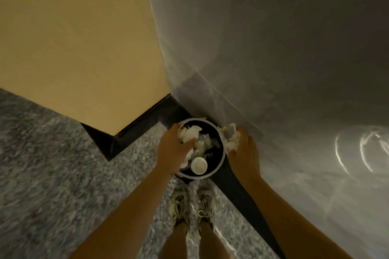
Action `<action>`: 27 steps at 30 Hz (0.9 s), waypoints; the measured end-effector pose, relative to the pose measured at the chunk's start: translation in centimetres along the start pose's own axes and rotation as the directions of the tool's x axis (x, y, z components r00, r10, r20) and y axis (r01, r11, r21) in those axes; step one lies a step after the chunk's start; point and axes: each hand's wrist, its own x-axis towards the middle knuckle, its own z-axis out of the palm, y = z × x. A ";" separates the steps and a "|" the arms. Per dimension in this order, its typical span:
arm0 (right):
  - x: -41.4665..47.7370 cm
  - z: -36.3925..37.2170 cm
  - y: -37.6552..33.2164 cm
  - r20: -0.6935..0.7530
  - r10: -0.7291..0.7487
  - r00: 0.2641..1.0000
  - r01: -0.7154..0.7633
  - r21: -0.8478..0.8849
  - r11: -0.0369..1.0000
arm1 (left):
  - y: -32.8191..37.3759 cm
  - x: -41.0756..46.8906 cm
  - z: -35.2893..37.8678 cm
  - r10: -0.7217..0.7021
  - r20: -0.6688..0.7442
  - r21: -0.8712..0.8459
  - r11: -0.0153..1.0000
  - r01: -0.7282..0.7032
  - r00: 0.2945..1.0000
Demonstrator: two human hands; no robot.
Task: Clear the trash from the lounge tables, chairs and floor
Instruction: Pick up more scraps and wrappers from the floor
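Down at the bin [217, 169], your left hand [173, 149] has its grip closed round crumpled white paper [190, 134]. The fingers are curled over the top of the paper and the thumb is hidden beneath it. The hand and paper hang over the left half of the bin's mouth, above the rubbish inside.

Your right hand [245, 154] is at the bin's right rim. Its grip is tight round a wad of wrappers [230, 139], which is pale and creased with a speck of yellow near its top. The wad sits just outside the rim, against the pale grey surface [273, 48] on your right. You cannot tell from this blur whether it touches the rim.

The bin is round, with a dark inside and a thin light rim. It stands on the floor in the corner, by the black skirting [143, 120]. It holds a white round cup [199, 165] lying near the front edge with its mouth turned up towards you. Behind the cup are more crumpled white scraps and something clear and shiny, too smeared to name.

A mottled grey carpet [52, 164] covers the floor. A flat, plain yellow wall [73, 38] rises on your left. The grey surface has faint bright arcs low on the right side. Your shoes [181, 204] stand side by side just short of the bin, pale with laces showing.
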 end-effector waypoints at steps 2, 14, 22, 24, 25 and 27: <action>2.3 3.6 2.0 0.016 0.016 1.000 -0.016 -0.042 0.999 | -2.2 2.7 3.8 -0.032 -0.008 0.014 0.999 0.032 0.999; 9.3 18.6 10.4 0.203 0.018 0.979 -0.048 0.146 0.988 | -12.5 11.3 17.7 -0.208 0.059 0.090 0.975 0.203 0.976; 8.5 17.0 10.2 0.194 0.091 0.977 -0.127 0.182 0.975 | -11.8 11.2 17.7 -0.271 0.169 -0.091 0.953 0.289 0.948; 8.4 16.4 9.9 0.196 0.092 0.976 -0.130 0.190 0.973 | -11.1 11.0 17.6 -0.300 0.106 -0.108 0.944 0.311 0.948; 8.4 16.2 9.7 0.198 0.091 0.976 -0.130 0.193 0.973 | -10.7 11.0 17.5 -0.307 0.085 -0.081 0.946 0.314 0.948; 8.5 15.9 9.4 0.195 0.090 0.977 -0.130 0.203 0.970 | -10.2 11.3 17.4 -0.303 0.069 0.025 0.953 0.302 0.950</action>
